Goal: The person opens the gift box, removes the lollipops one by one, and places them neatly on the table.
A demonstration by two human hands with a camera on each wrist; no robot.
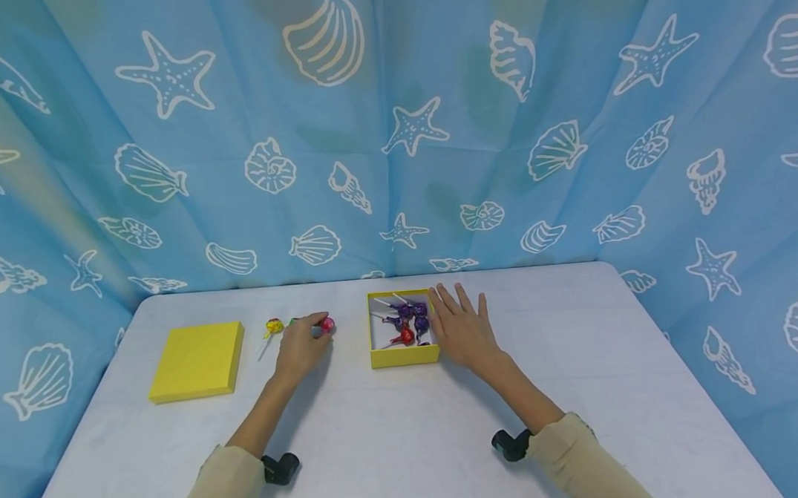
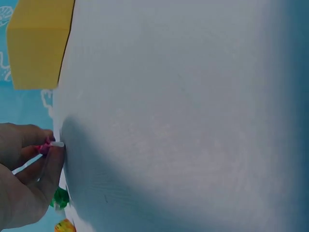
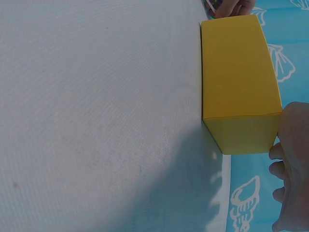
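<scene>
Pink lollipop [image 1: 326, 325]: pinched at the fingertips of the left hand, just above the white table, left of the yellow box; in the left wrist view its pink wrapper is seen between thumb and forefinger.
Left hand [image 1: 301, 347]: curled over the pink lollipop, fingers bent round it; a white stick is seen beside the fingers in the left wrist view.
Green lollipop [image 2: 60, 197]: laid on the table just beside the left hand, largely hidden behind it in the head view.
Yellow-and-red lollipop [image 1: 273, 327]: laid on the table left of the left hand, its stick pointed toward the near side.
Yellow box [image 1: 404, 355]: set open near the middle of the table, to the right of the left hand; several purple-wrapped lollipops [image 1: 411, 310] and a red one [image 1: 406, 336] are held inside it.
Right hand [image 1: 463, 328]: laid flat with fingers straight and spread, pressed against the right wall of the yellow box; nothing is gripped by it.
Yellow lid [image 1: 196, 360]: laid flat at the left of the table, well apart from the box.
Table [image 1: 578, 360]: covered in white, with both forearms in beige sleeves stretched over its near edge.
Backdrop [image 1: 394, 130]: blue cloth printed with white shells and starfish, hung behind and to both sides of the table.
</scene>
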